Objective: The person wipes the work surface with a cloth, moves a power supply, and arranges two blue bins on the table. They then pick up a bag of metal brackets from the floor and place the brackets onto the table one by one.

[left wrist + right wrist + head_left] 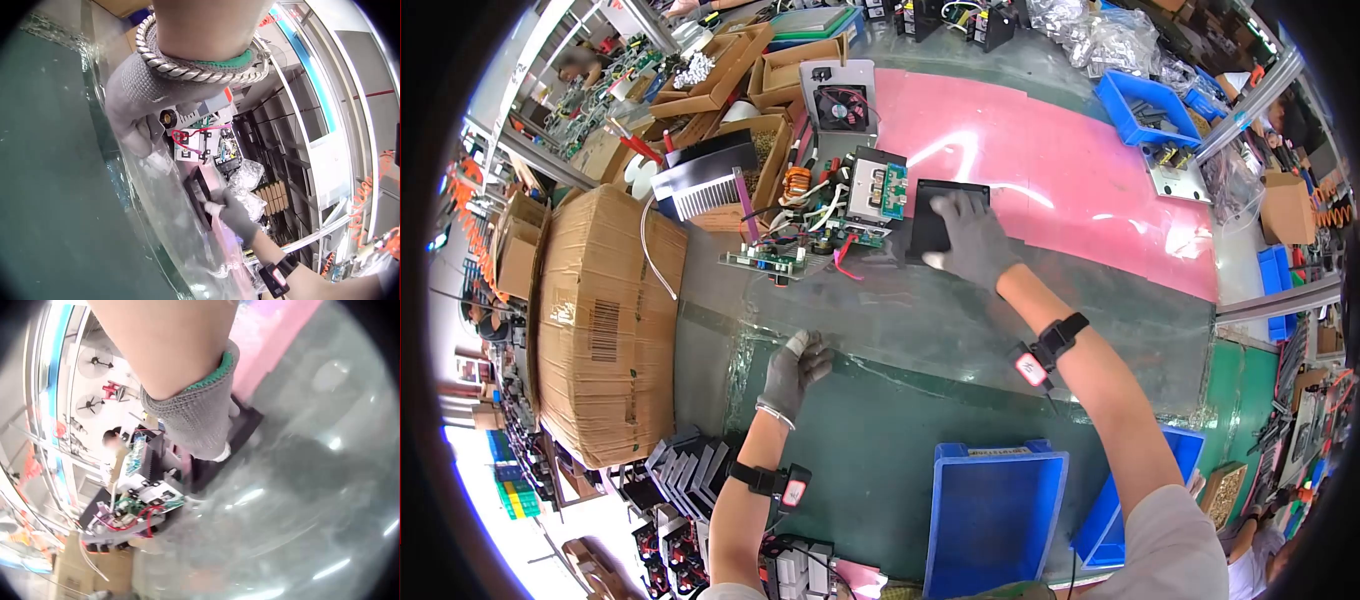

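On the work surface lies a flat black panel with a raised rim. Over it reaches my right hand in a grey glove, fingers spread across its face and thumb by its near edge. The left wrist view also shows the right hand at the panel; in the right wrist view the glove hides most of the fingers. My left hand, gloved too, hangs loosely curled near the front of the plastic sheet and holds nothing. Beyond the hands stands an opened electronic unit with circuit boards and loose wires.
A large cardboard box stands at the left. Blue bins are at the near edge, and another blue bin sits at the back right. Pink sheeting covers the far surface. A fan panel stands behind the unit.
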`<state>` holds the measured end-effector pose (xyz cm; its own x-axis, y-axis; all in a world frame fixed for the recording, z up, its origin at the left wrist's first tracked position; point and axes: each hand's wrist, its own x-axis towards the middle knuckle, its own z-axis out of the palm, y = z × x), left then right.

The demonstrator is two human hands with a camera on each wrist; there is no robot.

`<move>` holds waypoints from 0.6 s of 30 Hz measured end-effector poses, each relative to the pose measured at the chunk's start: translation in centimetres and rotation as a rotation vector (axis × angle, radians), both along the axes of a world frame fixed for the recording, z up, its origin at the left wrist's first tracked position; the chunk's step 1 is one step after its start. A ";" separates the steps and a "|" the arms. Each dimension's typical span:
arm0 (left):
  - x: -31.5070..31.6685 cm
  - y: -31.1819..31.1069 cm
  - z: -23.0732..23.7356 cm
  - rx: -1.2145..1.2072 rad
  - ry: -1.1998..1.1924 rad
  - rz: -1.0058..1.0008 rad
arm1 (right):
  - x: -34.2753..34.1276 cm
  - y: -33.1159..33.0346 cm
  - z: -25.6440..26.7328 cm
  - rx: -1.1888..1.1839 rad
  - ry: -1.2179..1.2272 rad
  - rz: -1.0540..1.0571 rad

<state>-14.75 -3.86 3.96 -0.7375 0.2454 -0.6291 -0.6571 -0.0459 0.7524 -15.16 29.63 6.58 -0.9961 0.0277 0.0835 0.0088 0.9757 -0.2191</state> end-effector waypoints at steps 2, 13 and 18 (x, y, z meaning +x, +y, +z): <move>-0.9 1.1 0.3 0.004 0.084 0.057 | -3.0 -1.6 1.4 -0.028 0.169 0.015; -8.1 4.2 2.7 0.216 0.297 0.224 | -10.4 -4.7 3.6 0.035 -0.038 0.089; -8.3 4.1 2.6 0.194 0.301 0.240 | -12.5 -5.7 9.4 0.435 0.053 0.308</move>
<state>-23.06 0.23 6.57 -0.9316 0.1368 -0.3366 -0.3633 -0.3304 0.8711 -27.70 23.94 16.03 -0.9468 -0.3135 0.0722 -0.2923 0.9321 0.2140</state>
